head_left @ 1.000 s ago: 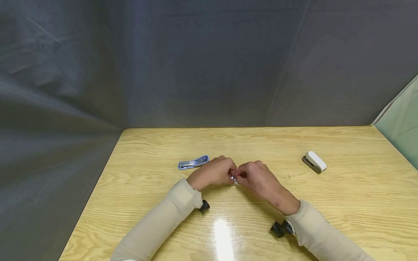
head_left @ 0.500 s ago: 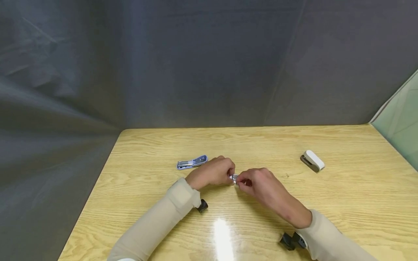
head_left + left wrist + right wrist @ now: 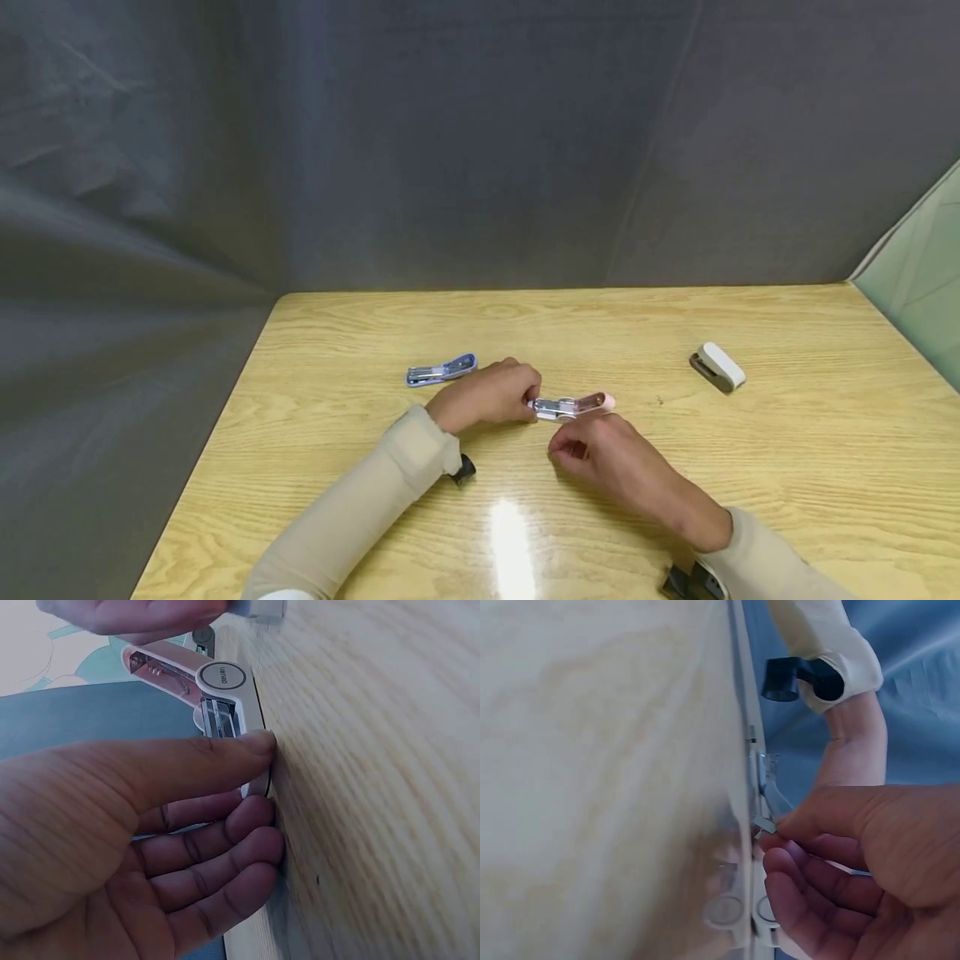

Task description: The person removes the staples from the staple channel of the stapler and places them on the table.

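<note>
While the head camera looks down on a wooden table (image 3: pixel 787 467), a pink stapler (image 3: pixel 572 406) lies swung open at its middle, the landmark for all else. The left hand (image 3: pixel 487 396) pinches its near-left end with curled fingers; the right hand (image 3: pixel 600 454) sits just in front of it, toward the person, fingers loosely curled; whether they hold anything cannot be told from here. A blue stapler (image 3: pixel 442 371) lies left of and behind the pink one, a white stapler (image 3: pixel 718 368) well to its right.

From the left wrist, the pink stapler (image 3: pixel 206 694) stands open, its metal track exposed, with the left thumb (image 3: pixel 187 761) pressed against its base on the table (image 3: pixel 375 787) and the other fingers curled below.

From the right wrist, the right hand (image 3: pixel 855 862) pinches a small metal piece at the stapler (image 3: pixel 739 907), just beside the tabletop (image 3: pixel 607 780); the piece is too blurred to name.

The risks, as a judgement: the sprung top could snap shut on the fingertips if the left pinch slips, and the small piece could drop and scatter if the right fingers loosen.
</note>
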A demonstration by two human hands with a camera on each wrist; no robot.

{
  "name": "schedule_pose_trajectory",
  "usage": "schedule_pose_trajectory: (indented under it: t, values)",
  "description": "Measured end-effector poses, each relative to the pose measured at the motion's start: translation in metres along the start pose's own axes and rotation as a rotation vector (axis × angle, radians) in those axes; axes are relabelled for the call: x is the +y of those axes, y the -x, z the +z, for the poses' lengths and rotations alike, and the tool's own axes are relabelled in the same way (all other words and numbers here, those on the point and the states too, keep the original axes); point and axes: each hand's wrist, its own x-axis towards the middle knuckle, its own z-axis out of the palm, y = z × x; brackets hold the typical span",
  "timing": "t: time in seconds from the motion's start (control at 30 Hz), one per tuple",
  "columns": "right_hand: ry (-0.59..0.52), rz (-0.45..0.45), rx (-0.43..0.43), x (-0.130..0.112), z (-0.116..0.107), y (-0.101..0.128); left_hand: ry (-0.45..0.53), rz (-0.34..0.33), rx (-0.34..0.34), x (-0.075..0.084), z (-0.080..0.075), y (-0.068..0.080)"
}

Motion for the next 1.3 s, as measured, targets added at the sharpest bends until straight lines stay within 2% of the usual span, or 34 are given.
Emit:
schedule_pose_trajectory:
  t: [0.13,0.33,0.6,0.87,1.3]
  values:
    - [-0.023,0.024,-0.023,0.0002,0.0040,0.0040,-0.035,-0.011,-0.008,0.0011,-0.0005,0.0006]
    - [-0.032,0.062,-0.048,-0.0005,0.0067,0.0074,-0.034,-0.009,0.002,0.0004,0.0006,0.0031]
    - [-0.030,0.061,-0.046,-0.0002,0.0056,0.0094,-0.023,-0.006,0.017,-0.0010,0.0017,0.0073]
    - [-0.029,0.078,-0.052,0.0007,0.0044,0.0100,-0.071,-0.026,0.037,0.0043,0.0017,0.0090]
    - [-0.020,0.078,-0.040,0.0017,0.0041,0.0110,-0.034,-0.014,0.062,0.0031,0.0033,0.0088]
